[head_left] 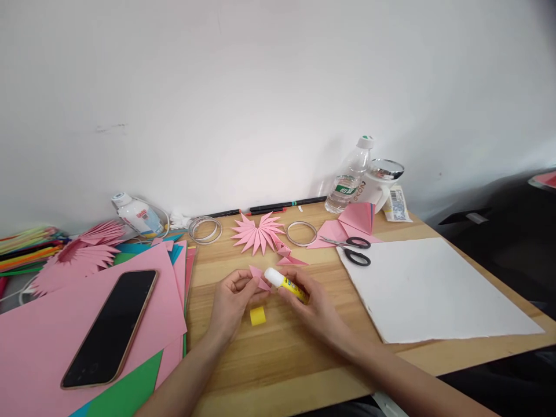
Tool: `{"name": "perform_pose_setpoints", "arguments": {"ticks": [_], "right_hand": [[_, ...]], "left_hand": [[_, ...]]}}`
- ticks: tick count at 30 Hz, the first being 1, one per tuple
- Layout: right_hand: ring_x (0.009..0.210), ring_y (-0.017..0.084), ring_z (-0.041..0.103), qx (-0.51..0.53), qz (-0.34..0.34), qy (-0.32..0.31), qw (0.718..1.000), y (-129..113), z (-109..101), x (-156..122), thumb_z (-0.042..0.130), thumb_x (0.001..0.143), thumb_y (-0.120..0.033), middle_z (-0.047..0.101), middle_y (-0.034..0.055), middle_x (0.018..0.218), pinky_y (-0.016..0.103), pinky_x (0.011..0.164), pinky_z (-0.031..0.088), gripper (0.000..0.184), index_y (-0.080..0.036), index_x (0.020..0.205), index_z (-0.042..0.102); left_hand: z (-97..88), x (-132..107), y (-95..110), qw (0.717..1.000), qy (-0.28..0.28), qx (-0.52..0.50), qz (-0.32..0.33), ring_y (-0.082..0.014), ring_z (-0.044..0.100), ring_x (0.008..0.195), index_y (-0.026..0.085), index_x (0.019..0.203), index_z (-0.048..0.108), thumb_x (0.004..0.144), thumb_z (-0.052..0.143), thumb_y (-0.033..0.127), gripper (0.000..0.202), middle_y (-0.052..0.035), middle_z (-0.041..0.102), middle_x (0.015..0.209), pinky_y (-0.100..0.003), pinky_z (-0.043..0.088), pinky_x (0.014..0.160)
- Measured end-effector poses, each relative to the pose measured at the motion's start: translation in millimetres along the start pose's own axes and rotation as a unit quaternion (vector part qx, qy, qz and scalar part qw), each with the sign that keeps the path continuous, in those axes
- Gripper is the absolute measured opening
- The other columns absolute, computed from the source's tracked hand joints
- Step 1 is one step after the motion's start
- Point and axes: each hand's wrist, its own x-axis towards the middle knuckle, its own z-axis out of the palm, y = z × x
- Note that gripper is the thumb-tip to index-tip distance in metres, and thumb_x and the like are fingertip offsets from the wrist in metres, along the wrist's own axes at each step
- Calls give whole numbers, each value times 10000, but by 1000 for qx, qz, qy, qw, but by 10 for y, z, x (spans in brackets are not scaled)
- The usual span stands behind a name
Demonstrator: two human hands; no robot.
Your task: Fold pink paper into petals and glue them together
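My left hand (232, 301) pinches a small folded pink paper piece (259, 276) just above the wooden table (278, 353). My right hand (310, 304) grips a yellow glue stick (289, 282), and its white tip touches the pink piece. The yellow glue cap (258, 315) stands on the table between my hands. Behind them lies a half-round pink paper fan flower (258, 231) with one or two loose pink folded pieces (289, 256) beside it.
A black phone (110, 327) lies on pink paper sheets (39, 341) at the left, over green and blue sheets. Black scissors (354, 249), a large white sheet (428, 289), two metal rings (301, 233), a water bottle (350, 176), a mug and pens stand toward the wall.
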Motion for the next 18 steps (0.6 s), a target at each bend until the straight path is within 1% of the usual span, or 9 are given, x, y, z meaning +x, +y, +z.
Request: {"name": "perform_pose_setpoints", "arguments": {"ticks": [3, 5, 8, 11, 15, 18], "right_hand": [[884, 196, 569, -39, -20, -7, 999, 19, 29, 14, 505, 831, -262, 625, 51, 966, 303, 789, 435, 205, -206, 1014, 578], [894, 198, 564, -66, -38, -4, 997, 31, 38, 21, 509, 831, -250, 624, 54, 978, 309, 797, 431, 212, -214, 1025, 585], [914, 210, 550, -108, -53, 4, 993, 42, 38, 36, 517, 827, -246, 609, 67, 962, 322, 799, 429, 226, -218, 1036, 598], [897, 215, 550, -139, -60, -6, 989, 57, 34, 82, 512, 827, -249, 602, 76, 929, 328, 777, 436, 239, -220, 1045, 607], [842, 200, 560, -142, -74, -16, 987, 89, 15, 167, 517, 820, -245, 609, 66, 917, 317, 746, 439, 216, -208, 1019, 591], [849, 199, 566, -128, -66, -15, 989, 62, -6, 134, 502, 829, -248, 620, 59, 931, 316, 757, 435, 175, -211, 978, 586]], "left_hand": [[-22, -4, -10, 1000, -15, 18, -5, -201, 667, 750, 127, 861, 665, 663, 709, 327, 285, -63, 709, 821, -317, 554, 695], [-36, 3, -7, 999, -31, 38, -5, -201, 668, 739, 134, 868, 675, 702, 671, 350, 272, -57, 710, 830, -315, 556, 685], [-61, 27, 8, 997, -41, 70, -4, -199, 667, 670, 144, 827, 686, 735, 627, 384, 264, -42, 711, 782, -315, 560, 639], [-93, 57, 17, 993, -50, 103, -6, -189, 656, 597, 154, 793, 691, 731, 622, 392, 255, -33, 706, 708, -291, 553, 570], [-128, 93, 0, 990, -74, 123, -4, -164, 633, 515, 152, 752, 690, 732, 615, 372, 233, -35, 694, 632, -254, 529, 497], [-143, 116, -16, 991, -66, 117, -19, -179, 646, 524, 146, 741, 682, 723, 616, 369, 233, -41, 692, 614, -262, 529, 492]]}}
